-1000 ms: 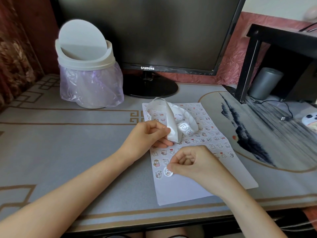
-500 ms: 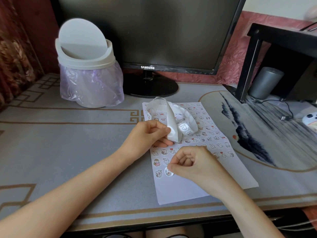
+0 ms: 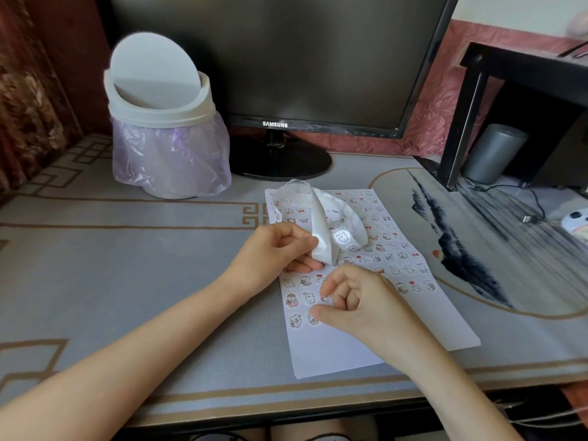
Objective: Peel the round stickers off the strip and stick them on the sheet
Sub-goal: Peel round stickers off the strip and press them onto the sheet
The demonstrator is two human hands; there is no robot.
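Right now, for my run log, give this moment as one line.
left hand: pinches strip | right hand: fingers curled, thumb on sticker | sheet: near end bare | stage: sticking

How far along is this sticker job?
Well along: stuck stickers fill most of the sheet. In hand: the right hand presses a sticker into the lowest row with its thumb, while the left hand grips the strip. Left: at least one unpeeled sticker on the strip, and the sheet's bottom is bare.
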